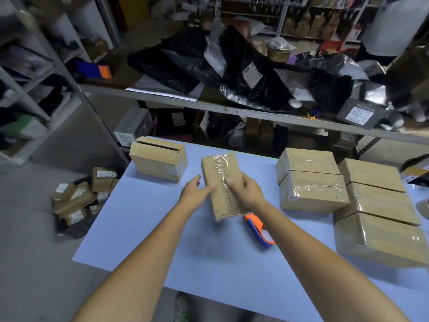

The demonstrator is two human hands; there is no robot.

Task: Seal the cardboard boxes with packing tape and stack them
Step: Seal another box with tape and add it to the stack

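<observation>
Taped box [222,184] held over centre of pale blue table [139,228]: right hand [243,189] curls round its right edge, left hand [197,189] lays straight fingers on its left side. Tape dispenser [257,231] lies just beside. Open box [159,159] far left; sealed boxes [311,180] stacked right. Shelf [209,106] behind holds black bags [232,77]; parcels [79,196] heaped on floor.
</observation>
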